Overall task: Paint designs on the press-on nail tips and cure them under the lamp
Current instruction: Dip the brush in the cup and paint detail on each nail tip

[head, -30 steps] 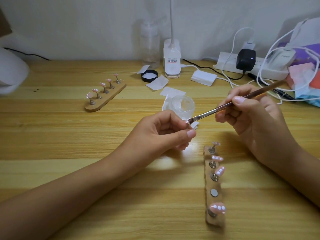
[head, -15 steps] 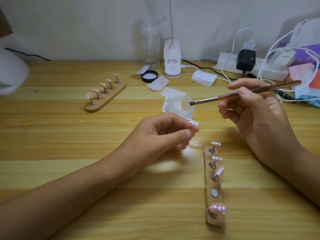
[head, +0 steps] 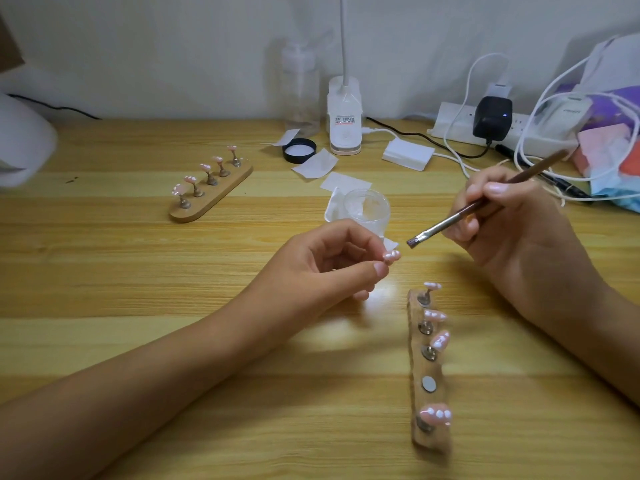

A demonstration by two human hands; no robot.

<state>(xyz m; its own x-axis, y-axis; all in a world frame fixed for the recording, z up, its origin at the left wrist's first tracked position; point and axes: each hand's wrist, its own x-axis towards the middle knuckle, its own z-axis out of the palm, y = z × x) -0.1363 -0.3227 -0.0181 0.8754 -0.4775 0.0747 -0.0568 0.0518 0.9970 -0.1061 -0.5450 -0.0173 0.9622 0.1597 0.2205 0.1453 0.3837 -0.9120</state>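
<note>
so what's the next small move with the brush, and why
Probably bring the brush in the right hand across to the nail tip pinched in the left hand and lay the bristles on it. The bristles hang just beside the tip, not touching, with a small gap between them.

Smooth striped wood table (head: 138,271), glossy pink nail tips (head: 434,414), wooden holder strips (head: 211,199), metal-ferruled brush (head: 446,225)
</note>
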